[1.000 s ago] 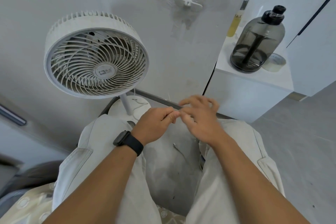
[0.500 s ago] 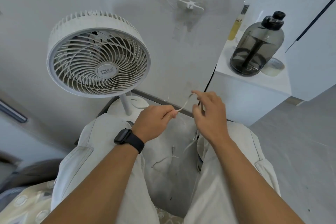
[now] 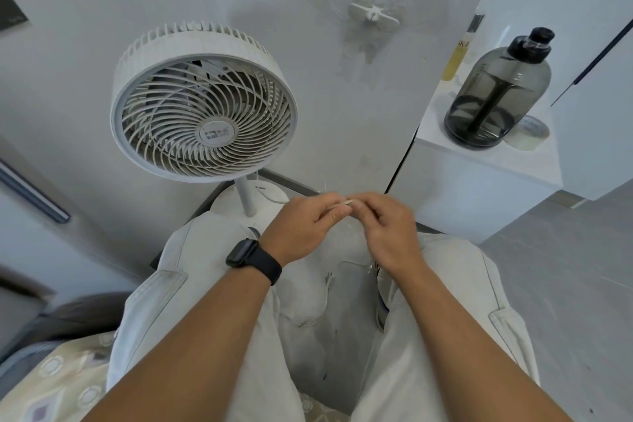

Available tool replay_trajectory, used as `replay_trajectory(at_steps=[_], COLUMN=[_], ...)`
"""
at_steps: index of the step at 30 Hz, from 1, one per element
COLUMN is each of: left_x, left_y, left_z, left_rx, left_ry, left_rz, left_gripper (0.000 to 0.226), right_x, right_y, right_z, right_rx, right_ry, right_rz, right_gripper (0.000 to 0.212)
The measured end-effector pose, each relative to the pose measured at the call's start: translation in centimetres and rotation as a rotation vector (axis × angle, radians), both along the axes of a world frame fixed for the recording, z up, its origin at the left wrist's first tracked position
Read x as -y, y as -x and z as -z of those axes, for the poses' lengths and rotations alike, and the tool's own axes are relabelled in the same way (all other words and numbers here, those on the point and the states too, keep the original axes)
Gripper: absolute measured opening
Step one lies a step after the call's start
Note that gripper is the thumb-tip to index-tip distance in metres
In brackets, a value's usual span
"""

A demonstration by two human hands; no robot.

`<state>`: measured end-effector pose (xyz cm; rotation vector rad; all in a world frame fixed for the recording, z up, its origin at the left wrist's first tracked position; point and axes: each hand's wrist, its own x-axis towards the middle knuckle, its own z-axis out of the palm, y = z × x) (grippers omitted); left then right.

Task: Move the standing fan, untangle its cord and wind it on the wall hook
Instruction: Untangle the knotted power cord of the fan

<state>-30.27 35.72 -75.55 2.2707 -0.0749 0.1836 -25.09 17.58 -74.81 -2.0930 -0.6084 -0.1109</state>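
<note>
cord (image 3: 310, 315) – thin, limp, light, likely kinks | left hand (image 3: 301, 229), right hand (image 3: 383, 233) – both pinch it, fingertips touching | hold near tangle, slack hanging | hook (image 3: 373, 14) far

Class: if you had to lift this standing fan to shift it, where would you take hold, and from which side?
Probably the pole between the fan head and its round base. It is slim, upright and bare, so fingers can wrap it. Come from the front right, where the left hand already is; the wall blocks the back, and the grille slats look too thin.
</note>
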Motion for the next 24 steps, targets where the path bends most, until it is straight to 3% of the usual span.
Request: replay_trajectory(at_steps=[3,5,10,12,15,20,24], left_x=[-2.0,-2.9,-3.2,-3.0,-2.0,-1.8,-1.9], left_y=[-1.3,-1.9,-3.5,-4.3,-6.1,-10.9,-16.2], left_z=[-0.2,-0.5,-0.4,-0.3,-0.6,0.2,1.7], left_rx=[-0.014,-0.05,-0.025,0.012,0.043,0.212,0.233], left_ry=[-0.025,-0.051,-0.116,-0.101,-0.01,-0.054,-0.081], left_rz=[-0.07,-0.054,-0.129,-0.14,-0.143,-0.215,-0.363], left_gripper=[0.037,0.037,0.037,0.038,0.035,0.032,0.033], right_x=[0.7,0.6,-0.6,-1.5,-2.7,-4.1,-4.7], right_y=[-0.1,-0.3,-1.7,-2.2,-3.4,-8.1,-14.9], right_z=[-0.6,-1.0,-1.4,-1.8,-2.8,-5.1,-7.5], right_rx=[-0.098,-0.132,-0.156,-0.24,-0.278,-0.047,0.27], right_ry=[-0.267,-0.266,-0.003,-0.028,-0.16,-0.198,-0.024], right_rz=[0.277,0.325,0.093,-0.006,0.077,0.29,0.284], right_gripper=[0.014,0.015,0.018,0.023,0.024,0.019,0.021])
